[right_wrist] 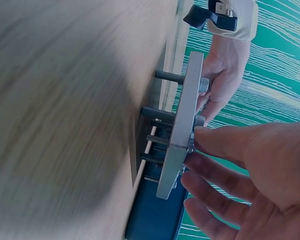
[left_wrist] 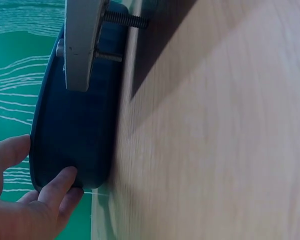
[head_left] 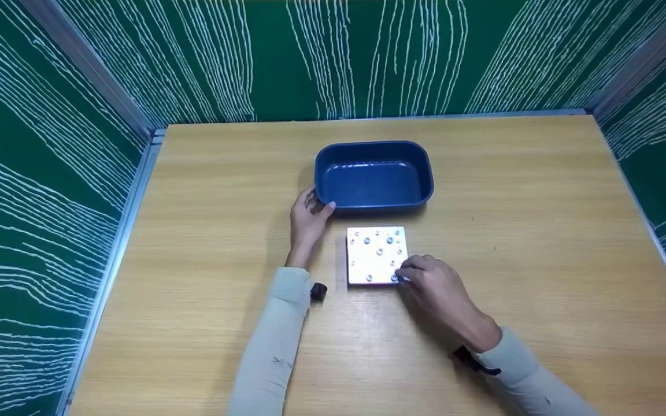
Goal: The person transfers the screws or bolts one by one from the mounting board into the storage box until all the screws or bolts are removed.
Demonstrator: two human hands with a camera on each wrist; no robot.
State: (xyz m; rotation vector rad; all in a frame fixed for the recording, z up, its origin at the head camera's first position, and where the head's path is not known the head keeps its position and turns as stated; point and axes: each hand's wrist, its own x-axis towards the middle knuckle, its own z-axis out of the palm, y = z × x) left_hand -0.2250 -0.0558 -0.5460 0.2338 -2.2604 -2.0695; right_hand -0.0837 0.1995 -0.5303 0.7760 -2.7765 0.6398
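Green walls (head_left: pixel 275 69) with wavy white lines behind and to either side, enclosing a wood-topped desk (head_left: pixel 194 231). Near the middle of that desk, a square white plate (head_left: pixel 362 254) with many bolts (head_left: pixel 380 252) through it. Appears to stand on the longer threaded shanks (right_wrist: pixel 157 114) pointing down underneath, hence raised above the wood; cannot tell how many of them touch it. Bolt heads upward and of mixed sizes, presumably for easy reach from above.

At the plate's near right corner, the right hand (head_left: pixel 437 286), with thumb and forefinger drawn narrow in a pinch on the head of one bolt (right_wrist: pixel 191 145): probably fingertips only because of the small head and close neighbours. Remaining fingers loosely bent beside the upper face, apparently out of the way.

Just beyond the plate, a blue tray (head_left: pixel 373 182), upright, opening upward. At its near left corner, the left hand (head_left: pixel 308 225), fingers moderately wide, touching rim and outer wall without visibly wrapping over; perhaps there to steady it close to the plate.

Farther out, pale sleeves (head_left: pixel 269 341), a black device (head_left: pixel 318 292) on each wrist, and metal framing (head_left: pixel 127 222) along the desk's edges.
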